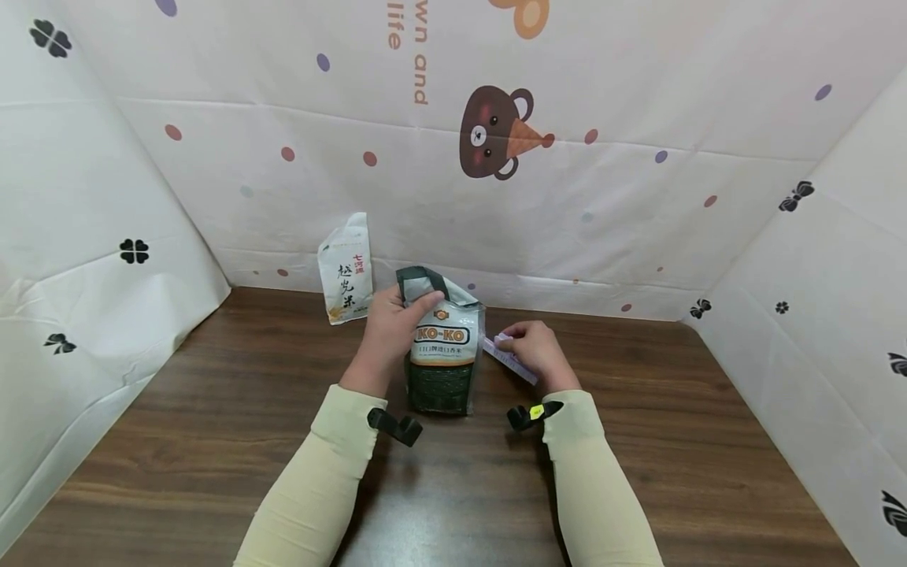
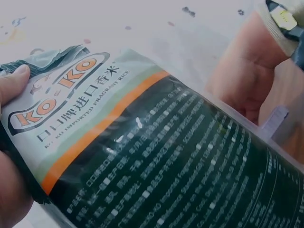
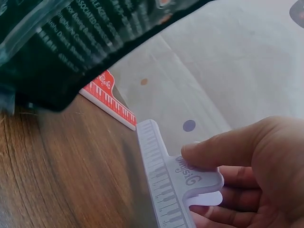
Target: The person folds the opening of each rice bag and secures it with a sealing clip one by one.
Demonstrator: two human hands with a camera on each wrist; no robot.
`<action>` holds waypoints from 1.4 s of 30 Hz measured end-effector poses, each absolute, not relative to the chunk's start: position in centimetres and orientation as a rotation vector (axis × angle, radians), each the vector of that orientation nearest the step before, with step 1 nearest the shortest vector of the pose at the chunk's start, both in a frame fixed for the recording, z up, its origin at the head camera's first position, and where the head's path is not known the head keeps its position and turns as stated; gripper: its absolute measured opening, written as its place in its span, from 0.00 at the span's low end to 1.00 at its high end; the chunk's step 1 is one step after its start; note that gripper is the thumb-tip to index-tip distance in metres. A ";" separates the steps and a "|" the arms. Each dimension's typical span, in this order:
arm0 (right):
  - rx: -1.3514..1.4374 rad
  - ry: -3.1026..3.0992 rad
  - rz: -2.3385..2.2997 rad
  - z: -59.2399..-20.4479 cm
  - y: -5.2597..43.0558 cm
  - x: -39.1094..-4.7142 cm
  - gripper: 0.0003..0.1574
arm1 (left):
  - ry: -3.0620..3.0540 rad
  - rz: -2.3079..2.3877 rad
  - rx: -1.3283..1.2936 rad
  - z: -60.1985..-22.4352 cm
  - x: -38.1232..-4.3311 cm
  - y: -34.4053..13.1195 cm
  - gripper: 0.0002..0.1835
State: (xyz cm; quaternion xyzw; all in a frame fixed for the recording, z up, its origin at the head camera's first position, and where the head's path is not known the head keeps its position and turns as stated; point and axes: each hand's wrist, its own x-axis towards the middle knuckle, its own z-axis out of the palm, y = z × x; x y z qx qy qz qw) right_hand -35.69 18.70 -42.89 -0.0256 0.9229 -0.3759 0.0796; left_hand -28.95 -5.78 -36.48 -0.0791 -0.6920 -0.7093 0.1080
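Observation:
My left hand (image 1: 388, 331) grips a green and white KO-KO rice bag (image 1: 442, 382) near its top, with the thumb across the front. The bag stands upright, its top edge folded over and leaning right. To the right of it, my right hand (image 1: 542, 354) pinches a lilac sealing clip (image 3: 164, 178) by its handle, thumb on top and fingers beneath. Piano keys are printed along the clip's long bar. In the right wrist view, a red clip (image 3: 111, 102) of the same kind lies partly hidden behind the bag's lower corner.
Against the back wall, left of the KO-KO bag, leans a white rice packet (image 1: 345, 268) with dark lettering. The brown wooden table (image 1: 212, 441) is bordered by white printed sheets (image 1: 659, 236) at the back and both sides.

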 end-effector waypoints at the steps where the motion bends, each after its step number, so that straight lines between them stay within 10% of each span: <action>1: -0.083 2.763 -1.132 -42.9 18.7 -35.7 0.18 | -2.038 -2.091 -0.211 -36.4 -29.0 -6.0 0.13; 42: -0.164 2.612 -1.498 -39.7 20.0 -34.8 0.22 | -2.097 -2.048 -0.069 -36.4 -29.2 -7.4 0.16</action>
